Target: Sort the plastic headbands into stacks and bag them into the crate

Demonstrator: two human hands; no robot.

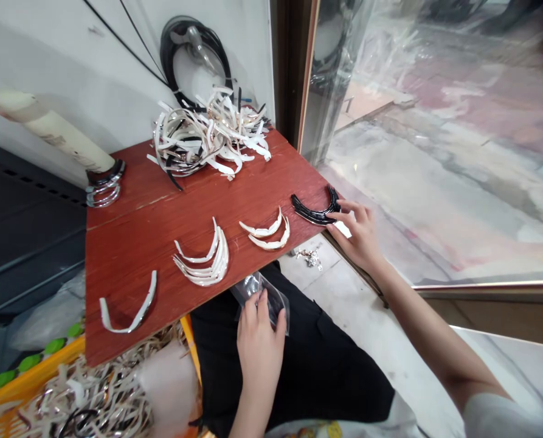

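Note:
My right hand (359, 236) is at the right edge of the red-brown board (129, 240), its thumb and fingers closed on the end of a bundle of black curved strips (314, 215). Over my lap, my left hand (259, 340) has its fingers on a clear plastic bag (275, 299), and the bag's contents are hard to make out. Two cream curved strips (271, 244) lie left of the black bundle. Farther left comes a nested group of white curved strips (214, 267), then a single white curved strip (132, 322) by itself.
A tangled heap of white and black strips (211, 137) covers the board's back, before a black cable coil (166, 45). A cylinder ringed with bands (70, 140) stands at the back left. Below left is a yellow crate (18, 380) of strips. A glass panel (390, 182) borders the right.

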